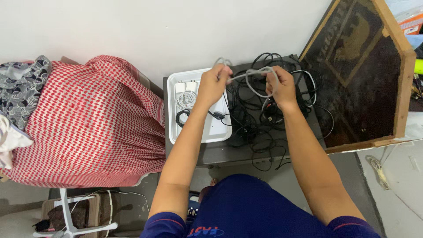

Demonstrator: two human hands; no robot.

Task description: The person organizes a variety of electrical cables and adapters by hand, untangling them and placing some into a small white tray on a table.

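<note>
Both hands are raised over the small dark tabletop (220, 152), working a pale grey cable (255, 75) between them. The left hand (213, 83) has its fingers closed around one end of it, a small loop poking up above the knuckles, and the right hand (282, 86) has its fingers pinched shut on a larger coil that hangs down in front of the palm. How many turns that coil has is hard to tell, since it crosses a tangle of black cables (264, 114) lying on the tabletop just below. That tangle spills over the near edge, and its separate cords cannot be sorted out by eye. A white tray (216, 132) sits on the left part of the tabletop, partly covered by the left forearm; in it lie two white chargers (185, 86) with white cord and a small black coil. To the left, a red-and-white checked cloth (92, 123) hides whatever it covers. A dark framed board (361, 75) leans at the right, cut off by the picture's edge.
</note>
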